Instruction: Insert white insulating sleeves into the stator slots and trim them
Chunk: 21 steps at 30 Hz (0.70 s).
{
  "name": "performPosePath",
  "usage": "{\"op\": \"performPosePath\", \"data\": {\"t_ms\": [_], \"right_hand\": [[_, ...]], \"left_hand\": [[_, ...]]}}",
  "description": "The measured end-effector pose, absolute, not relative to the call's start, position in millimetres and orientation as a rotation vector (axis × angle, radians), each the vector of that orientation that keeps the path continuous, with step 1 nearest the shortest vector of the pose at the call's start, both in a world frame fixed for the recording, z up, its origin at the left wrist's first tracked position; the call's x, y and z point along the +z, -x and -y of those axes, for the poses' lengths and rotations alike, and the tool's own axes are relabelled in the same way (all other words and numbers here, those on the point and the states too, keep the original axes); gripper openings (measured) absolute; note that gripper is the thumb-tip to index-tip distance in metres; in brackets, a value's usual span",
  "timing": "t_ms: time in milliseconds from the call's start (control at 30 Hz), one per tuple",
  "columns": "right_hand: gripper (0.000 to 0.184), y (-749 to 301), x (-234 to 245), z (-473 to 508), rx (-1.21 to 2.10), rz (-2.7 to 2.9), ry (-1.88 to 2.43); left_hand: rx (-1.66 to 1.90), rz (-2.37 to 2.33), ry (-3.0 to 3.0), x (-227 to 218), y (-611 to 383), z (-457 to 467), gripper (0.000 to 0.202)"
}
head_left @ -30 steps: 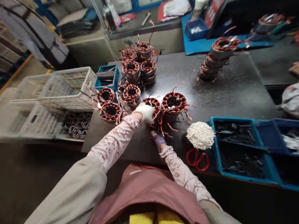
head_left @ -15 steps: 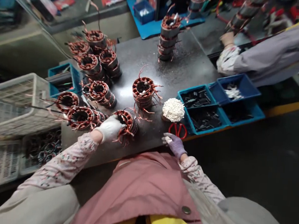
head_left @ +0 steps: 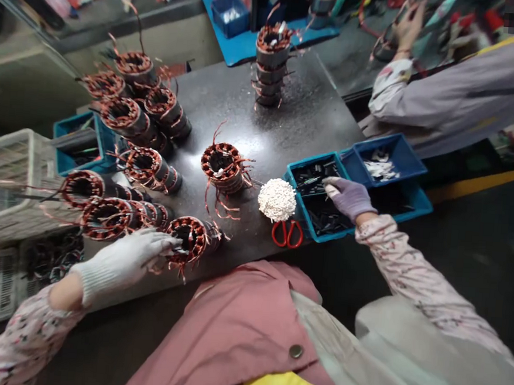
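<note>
My left hand (head_left: 124, 259), in a white knit glove, lies against a copper-wound stator (head_left: 189, 240) at the near edge of the dark table (head_left: 240, 112), its fingers on the stator's rim. My right hand (head_left: 348, 199), in a purple glove, reaches over a teal tray (head_left: 300, 172) of small black parts. Whether its fingers hold anything is hidden. A lone stator (head_left: 222, 165) with loose copper leads stands mid-table, and several more (head_left: 139, 167) crowd the left side. A stack of stators (head_left: 270, 64) rises at the far end.
A ball of white pellets (head_left: 277, 200) and red-handled scissors (head_left: 287, 234) lie beside the teal tray, with a blue tray (head_left: 391, 155) of white pieces behind it. White plastic crates (head_left: 2, 186) stand at left. A co-worker's arm (head_left: 439, 99) is at upper right.
My right hand has moved from the table's near edge out over the teal tray. My left hand has stayed with the same stator. The view has swung, and the co-worker's hand has risen.
</note>
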State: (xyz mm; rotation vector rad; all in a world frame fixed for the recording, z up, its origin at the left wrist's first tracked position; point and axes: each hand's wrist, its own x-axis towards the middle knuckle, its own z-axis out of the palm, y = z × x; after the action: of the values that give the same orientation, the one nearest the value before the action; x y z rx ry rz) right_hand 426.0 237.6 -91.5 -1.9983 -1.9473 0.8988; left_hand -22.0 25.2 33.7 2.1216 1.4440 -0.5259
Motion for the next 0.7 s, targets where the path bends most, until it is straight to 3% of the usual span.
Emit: {"op": "performPosePath", "data": {"t_ms": [133,267,500,700], "right_hand": [[0.042,-407,-107,-275,0.430,2.981,1.658],[0.035,-393,-114,-291,0.238,3.413,1.388],[0.031,-407,-89,-307,0.343,3.474,1.669],[0.038,-365,-83,-320,0.624,3.366,1.343]], "left_hand": [[-0.441,-1.662,-2.058,29,-6,-9,0.047],[-0.509,-1.828,-1.964,18,-28,4,0.054],[-0.423,-2.061,-1.791,8,-39,25,0.056],[-0.345,-2.220,-1.585,6,-53,19,0.061]]}}
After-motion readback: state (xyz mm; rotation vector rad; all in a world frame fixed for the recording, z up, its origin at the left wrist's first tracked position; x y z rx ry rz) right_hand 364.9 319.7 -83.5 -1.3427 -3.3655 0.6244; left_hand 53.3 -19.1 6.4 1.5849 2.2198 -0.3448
